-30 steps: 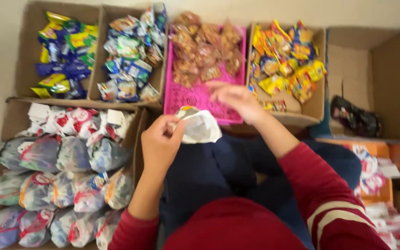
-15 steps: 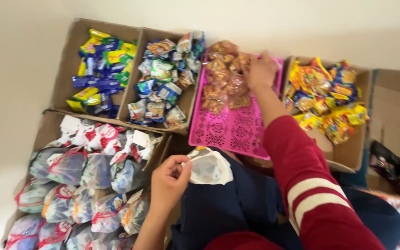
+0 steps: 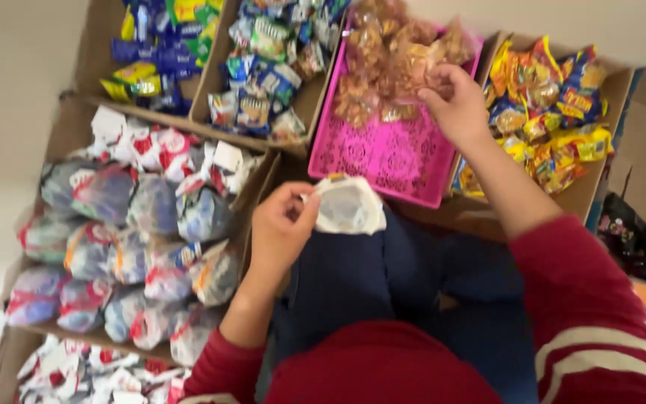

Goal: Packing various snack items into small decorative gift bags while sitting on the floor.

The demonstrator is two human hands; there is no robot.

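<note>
Your top boxes (image 3: 151, 45) run off the upper edge, and the bottom box (image 3: 84, 374) off the lower. Blur hides what your bag (image 3: 349, 206) holds. The dark thing (image 3: 637, 243) at right stays unclear.

- Left hand (image 3: 282, 228) — bare, no ring or watch showing; a dark red sleeve begins well back from the fingers, its cuff pushed up the forearm
- Right hand (image 3: 457, 105) — also bare; forearm uncovered behind it
- Right sleeve (image 3: 585, 314): dark red knit, loose; two pale cream stripes cross it near the upper arm
- Same red fabric covers the chest
- Dark navy trousers (image 3: 383, 292) over the lap, below both hands
</note>
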